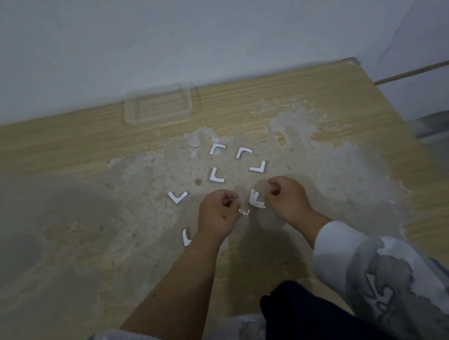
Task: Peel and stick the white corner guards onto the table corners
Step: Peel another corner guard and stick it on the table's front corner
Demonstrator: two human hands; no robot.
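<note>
Desk (pixel 37 146): wood-grain top with a wide pale, rough patch across its middle; it serves as the work surface, and its far right corner (pixel 352 61) is in view, well apart from the hands.
Clear tray (pixel 158 105): sits at the far edge against the wall, away from the work.
Loose corner guards: white L-shaped pieces lie flat on the pale patch, four in a cluster just beyond the hands (pixel 215 150) (pixel 244 152) (pixel 216 175) (pixel 258 167), one to the left (pixel 177 196) and one beside the left forearm (pixel 186 237); probably spread out so each can be taken singly.
Left hand (pixel 217 215): fingers curled, grip closed in a pinch on a small clear piece (pixel 244 211), likely a peeled film or the guard's clear part; which one I cannot tell.
Right hand (pixel 287 199): fingers curled, grip pinching a white guard (pixel 256 199) held just above the desk, close to the left hand.
Step, as judged: peeling the backing, both hands held near each other to pull the layers apart; no guard is seen stuck on a corner yet.
</note>
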